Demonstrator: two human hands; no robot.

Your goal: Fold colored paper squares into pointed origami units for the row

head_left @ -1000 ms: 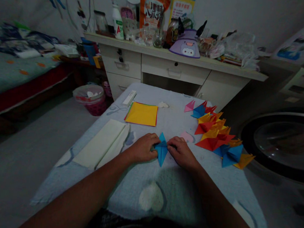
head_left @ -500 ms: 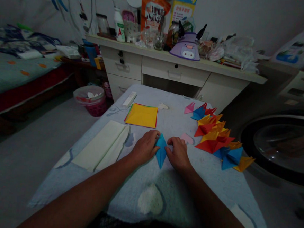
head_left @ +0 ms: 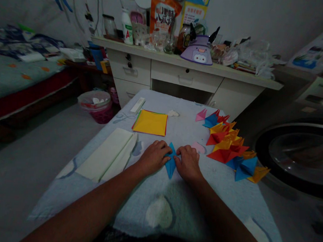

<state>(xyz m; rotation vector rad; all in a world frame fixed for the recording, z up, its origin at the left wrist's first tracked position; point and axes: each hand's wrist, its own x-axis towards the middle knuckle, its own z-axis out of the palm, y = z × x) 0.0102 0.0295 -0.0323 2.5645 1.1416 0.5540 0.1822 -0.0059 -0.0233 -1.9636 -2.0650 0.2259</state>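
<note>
A blue origami paper [head_left: 170, 167], folded into a narrow diamond, lies on the cloth-covered table [head_left: 133, 204] with one point towards me. My left hand [head_left: 156, 154] has its fingers closed at the paper's left edge, thumb and fingertips resting on it. From the other side, my right hand [head_left: 188, 160] touches the right edge with bent thumb and fingers. Part of the paper's upper half is hidden by my fingertips. Beyond my hands sits a stack of square coloured paper [head_left: 150, 123], yellow on top. Folded paper cranes [head_left: 228, 153] in several colours stand to the right.
A pale folded cloth or paper [head_left: 106, 152] lies left of my left arm. Near the far edge are a white narrow box [head_left: 137, 105] and a crumpled white scrap [head_left: 173, 113]. Behind the table stands a cluttered desk [head_left: 187, 69]; a washing machine [head_left: 306, 146] is at right, a pink bin [head_left: 97, 107] at left.
My left hand's fingers have shifted slightly over the paper, covering more of its upper left side. My right hand has moved in a little. The blue paper stays in nearly the same place.
</note>
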